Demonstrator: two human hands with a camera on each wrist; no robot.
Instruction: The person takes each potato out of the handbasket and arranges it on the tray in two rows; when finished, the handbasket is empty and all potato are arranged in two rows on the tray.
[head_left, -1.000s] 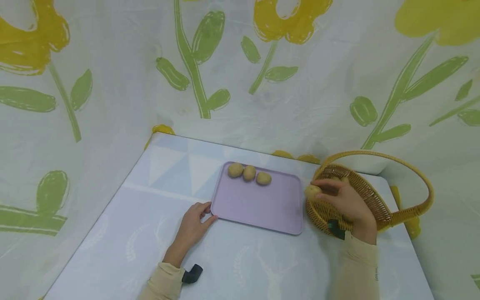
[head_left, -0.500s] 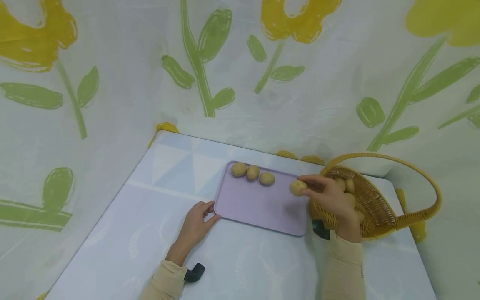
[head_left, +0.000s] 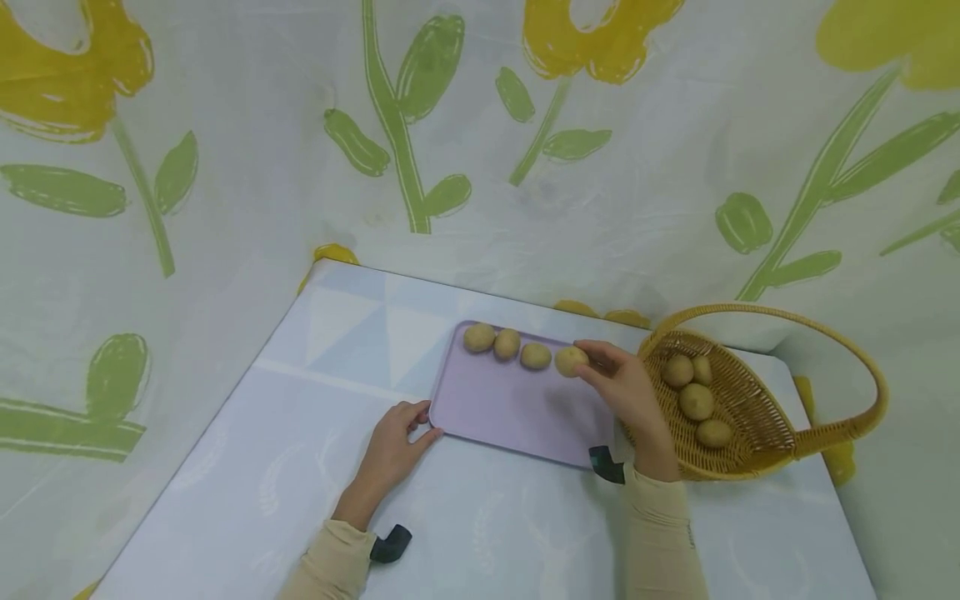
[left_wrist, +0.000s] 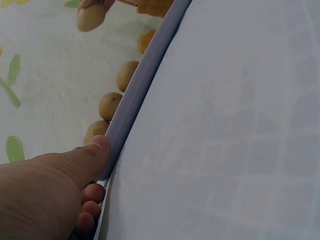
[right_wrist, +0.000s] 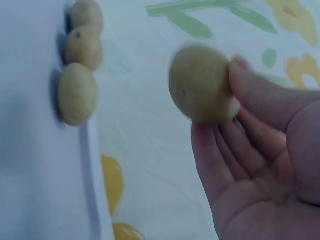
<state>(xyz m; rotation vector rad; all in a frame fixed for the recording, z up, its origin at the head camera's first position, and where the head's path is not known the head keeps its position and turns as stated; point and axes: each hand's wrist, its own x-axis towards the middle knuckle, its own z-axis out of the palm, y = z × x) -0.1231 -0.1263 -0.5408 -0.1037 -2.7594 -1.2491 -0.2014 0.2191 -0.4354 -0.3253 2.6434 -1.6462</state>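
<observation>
My right hand [head_left: 626, 390] pinches a potato [right_wrist: 201, 84] between thumb and fingertips and holds it above the right back part of a lilac tray [head_left: 510, 412]. Three potatoes lie in a row along the tray's back edge: a left one [head_left: 478, 337], a middle one [head_left: 507, 343] and a right one [head_left: 536, 356]. At the tray's front left corner my left hand [head_left: 393, 446] grips the rim. In the left wrist view the thumb [left_wrist: 97, 150] lies on the rim, with the other fingers curled beside and below it.
Right of the tray stands a wicker basket [head_left: 757, 417] with a tall handle, holding several potatoes [head_left: 696, 402]. A pale patterned cloth covers the table [head_left: 300, 467]. Behind it hangs a flower-printed curtain [head_left: 600, 233].
My right hand has carried the potato left, from the basket's edge to above the tray beside the row. The basket's potatoes have come into fuller view. My left hand stays at the tray corner.
</observation>
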